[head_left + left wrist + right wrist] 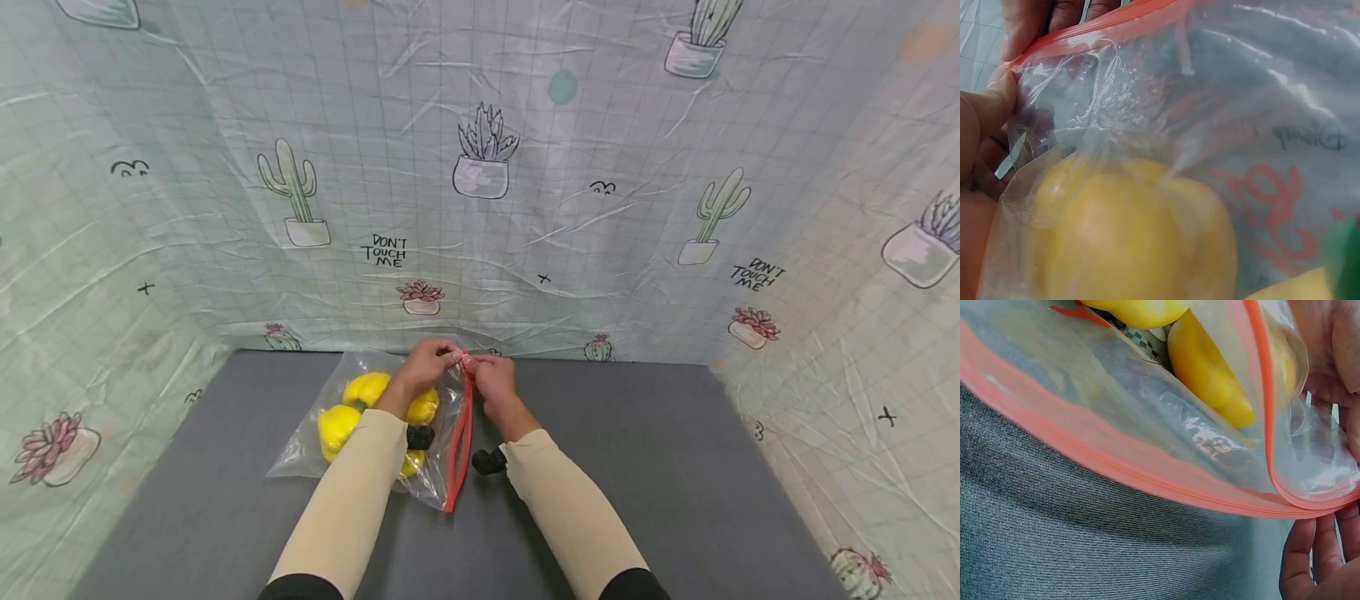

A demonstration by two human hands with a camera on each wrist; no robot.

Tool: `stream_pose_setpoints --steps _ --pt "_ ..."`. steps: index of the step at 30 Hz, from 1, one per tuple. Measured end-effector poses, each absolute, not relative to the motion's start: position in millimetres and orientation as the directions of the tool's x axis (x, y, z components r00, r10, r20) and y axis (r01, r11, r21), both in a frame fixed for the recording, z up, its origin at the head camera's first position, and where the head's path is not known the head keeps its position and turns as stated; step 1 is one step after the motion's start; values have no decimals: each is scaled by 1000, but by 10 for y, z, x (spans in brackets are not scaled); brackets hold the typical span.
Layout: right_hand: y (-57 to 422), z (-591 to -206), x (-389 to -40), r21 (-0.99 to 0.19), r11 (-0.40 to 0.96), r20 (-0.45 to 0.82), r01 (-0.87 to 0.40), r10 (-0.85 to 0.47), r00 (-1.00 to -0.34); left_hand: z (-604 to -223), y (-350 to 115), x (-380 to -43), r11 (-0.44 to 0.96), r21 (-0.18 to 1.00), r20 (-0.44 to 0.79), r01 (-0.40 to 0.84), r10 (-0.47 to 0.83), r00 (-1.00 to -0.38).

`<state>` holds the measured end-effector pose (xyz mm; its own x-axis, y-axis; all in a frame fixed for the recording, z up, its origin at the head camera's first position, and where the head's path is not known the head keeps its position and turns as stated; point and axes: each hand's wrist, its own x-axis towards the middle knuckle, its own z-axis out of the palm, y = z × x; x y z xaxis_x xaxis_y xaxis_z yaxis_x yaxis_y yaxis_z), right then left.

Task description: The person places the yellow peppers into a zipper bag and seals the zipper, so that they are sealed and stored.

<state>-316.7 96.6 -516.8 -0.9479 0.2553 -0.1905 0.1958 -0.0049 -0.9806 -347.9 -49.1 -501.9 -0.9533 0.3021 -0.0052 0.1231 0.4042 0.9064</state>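
A clear zip bag (300, 457) with a red zip strip (460, 442) lies on the grey table, holding several yellow bell peppers (337, 429). At the far end of the strip my left hand (426, 367) pinches the corner between thumb and finger. Close beside it, my right hand (492, 383) grips the same corner from the right. In the right wrist view the bag's mouth gapes between the two sides of the red strip (1269, 425). One pepper (1141, 237) shows through the plastic under the left hand in the left wrist view.
The dark grey table (637, 467) stretches to both sides of the bag. A pale hanging sheet (555, 225) printed with potted plants rises behind the table and along its sides. Small black wrist cameras (489, 461) sit on both wrists.
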Motion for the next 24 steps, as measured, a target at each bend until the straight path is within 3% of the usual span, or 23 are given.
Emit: stream_pose_setpoints --steps 24 --pt "918 -5189 -3159 -984 -6 -175 180 276 -945 -5067 -488 -3521 357 929 10 100 247 -969"
